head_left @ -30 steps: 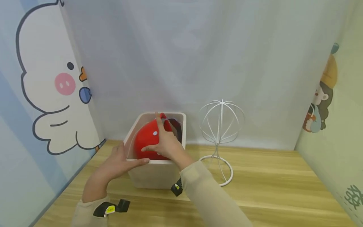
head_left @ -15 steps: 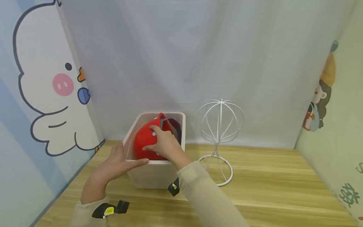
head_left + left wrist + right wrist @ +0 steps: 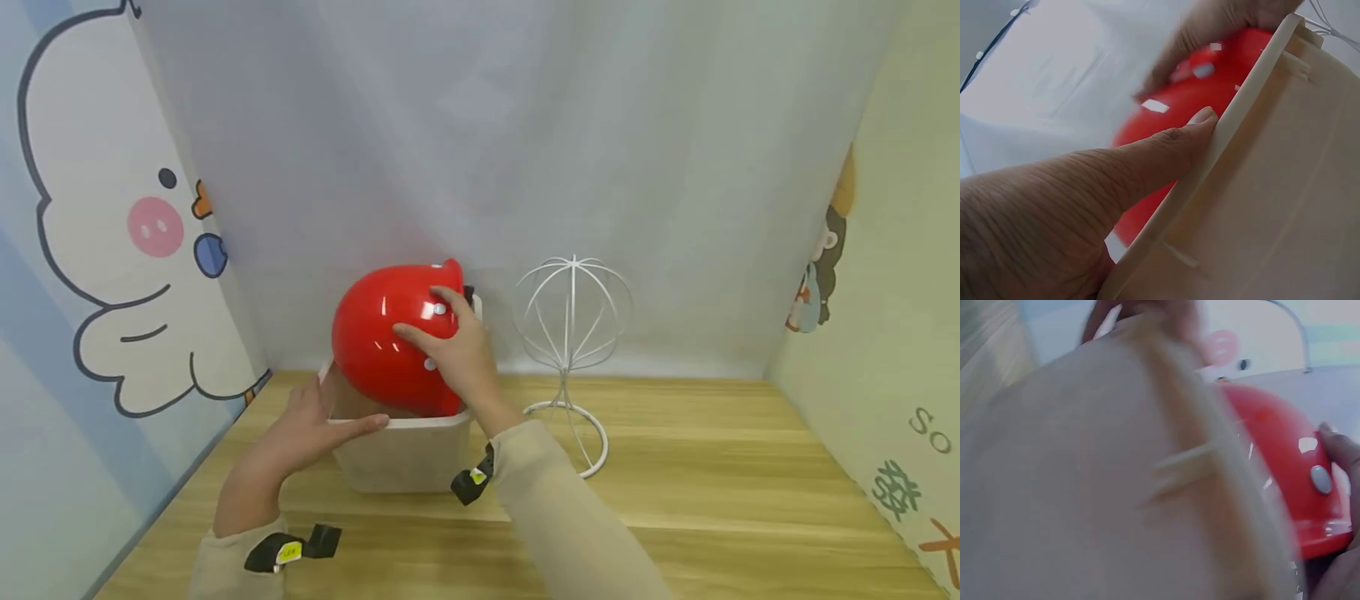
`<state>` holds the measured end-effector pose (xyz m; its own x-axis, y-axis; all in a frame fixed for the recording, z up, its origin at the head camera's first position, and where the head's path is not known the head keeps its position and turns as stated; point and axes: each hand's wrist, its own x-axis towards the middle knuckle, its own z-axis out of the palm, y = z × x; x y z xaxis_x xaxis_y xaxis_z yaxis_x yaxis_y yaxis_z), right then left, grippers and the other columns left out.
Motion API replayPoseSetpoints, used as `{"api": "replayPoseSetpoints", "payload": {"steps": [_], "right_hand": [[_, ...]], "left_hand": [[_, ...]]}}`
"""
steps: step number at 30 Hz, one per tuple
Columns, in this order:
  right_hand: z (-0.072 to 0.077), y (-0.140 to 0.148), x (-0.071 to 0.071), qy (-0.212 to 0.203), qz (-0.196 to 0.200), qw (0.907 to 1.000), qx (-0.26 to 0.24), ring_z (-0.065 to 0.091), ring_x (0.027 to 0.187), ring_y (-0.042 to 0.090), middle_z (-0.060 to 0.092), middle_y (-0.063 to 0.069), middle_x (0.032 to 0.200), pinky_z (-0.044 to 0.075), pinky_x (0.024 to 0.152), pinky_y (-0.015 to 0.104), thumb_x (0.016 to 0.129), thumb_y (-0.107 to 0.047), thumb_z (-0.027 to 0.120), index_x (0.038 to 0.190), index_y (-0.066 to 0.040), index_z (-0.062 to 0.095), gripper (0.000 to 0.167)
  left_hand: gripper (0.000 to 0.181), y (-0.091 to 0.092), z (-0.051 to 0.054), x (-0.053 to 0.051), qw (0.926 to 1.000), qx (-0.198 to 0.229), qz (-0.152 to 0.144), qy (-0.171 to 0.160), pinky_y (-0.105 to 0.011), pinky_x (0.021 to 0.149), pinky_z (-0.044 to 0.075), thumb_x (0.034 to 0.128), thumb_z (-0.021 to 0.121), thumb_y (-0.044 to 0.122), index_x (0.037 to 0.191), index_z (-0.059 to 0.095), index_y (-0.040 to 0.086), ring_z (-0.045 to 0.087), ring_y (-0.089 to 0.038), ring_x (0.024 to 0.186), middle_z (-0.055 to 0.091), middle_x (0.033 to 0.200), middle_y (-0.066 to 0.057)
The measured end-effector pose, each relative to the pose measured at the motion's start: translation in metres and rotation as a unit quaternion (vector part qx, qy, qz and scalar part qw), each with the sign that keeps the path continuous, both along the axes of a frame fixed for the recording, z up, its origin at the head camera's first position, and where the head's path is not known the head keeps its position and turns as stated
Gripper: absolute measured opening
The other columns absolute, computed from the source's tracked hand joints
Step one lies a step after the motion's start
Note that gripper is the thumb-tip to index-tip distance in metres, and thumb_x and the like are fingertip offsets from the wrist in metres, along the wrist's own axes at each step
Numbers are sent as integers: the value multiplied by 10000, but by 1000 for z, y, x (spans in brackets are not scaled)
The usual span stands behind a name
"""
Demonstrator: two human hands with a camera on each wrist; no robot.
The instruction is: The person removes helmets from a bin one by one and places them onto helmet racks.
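Note:
A glossy red helmet (image 3: 382,333) with pale round studs lies tilted on its side, partly above the rim of an off-white plastic bin (image 3: 405,454). My right hand (image 3: 468,354) grips it near its brim, thumb on the shell. In the right wrist view the helmet (image 3: 1279,444) shows behind the blurred bin wall. My left hand (image 3: 300,433) holds the bin's near left corner, and in the left wrist view its thumb (image 3: 1179,147) lies along the rim. The helmet's lower part and the fingers beneath the brim are hidden.
A white wire stand (image 3: 573,333) with a globe-shaped top and ring base stands right of the bin. All rest on a wood-grain table (image 3: 690,467). A grey curtain (image 3: 525,150) hangs behind, with cartoon-printed walls at both sides.
The right hand has closed on the helmet and raised it, so much of it now stands above the bin's rim. The left hand keeps its hold on the bin.

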<state>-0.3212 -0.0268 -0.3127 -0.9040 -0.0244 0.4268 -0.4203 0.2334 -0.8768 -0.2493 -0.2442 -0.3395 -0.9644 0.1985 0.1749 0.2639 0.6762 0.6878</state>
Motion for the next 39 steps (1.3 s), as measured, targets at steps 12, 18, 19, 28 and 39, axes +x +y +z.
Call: {"api": "replayPoseSetpoints", "payload": {"steps": [12,18,19,28,39], "right_hand": [[64,59,39,1218,900,9222,-3558,562,1253,292,545,52,1395,557,923,447,883,-317,782,1372,-234,563,543],[83,97,53,1594,1147,8846,-4230,513,1309,323,509,83,1434,530,970,466,914,-254,748,1391,-174,536,528],[84,103,53,1626,1190,8777,-4347,512,1310,327,508,90,1433,525,978,465,916,-248,746,1393,-162,537,528],[81,149,42,1657,1213,8365,-5081,518,1301,304,546,112,1382,492,1032,438,933,-198,735,1376,-111,545,489],[21,175,28,904,-225,8513,-5164,590,1132,208,565,60,1357,558,904,321,884,-271,797,1341,-132,577,526]], "left_hand": [[1202,-2,-5,8,9969,124,354,-698,-635,944,489,791,780,606,1577,55,57,347,-455,1332,251,1534,-248],[878,-4,-8,6,9994,289,-52,202,-463,830,566,791,836,500,1444,376,136,598,-334,1102,595,1258,-124],[867,-5,-8,6,9994,237,-33,268,-452,823,564,794,834,498,1438,383,132,606,-325,1085,603,1237,-124],[1094,-9,-4,9,9988,-313,351,-151,-585,876,509,806,779,587,1539,211,7,440,-417,1195,393,1344,-279],[1160,-4,-2,7,9977,-434,375,-370,-621,895,497,814,761,600,1546,134,-46,413,-438,1208,329,1371,-315]]}}
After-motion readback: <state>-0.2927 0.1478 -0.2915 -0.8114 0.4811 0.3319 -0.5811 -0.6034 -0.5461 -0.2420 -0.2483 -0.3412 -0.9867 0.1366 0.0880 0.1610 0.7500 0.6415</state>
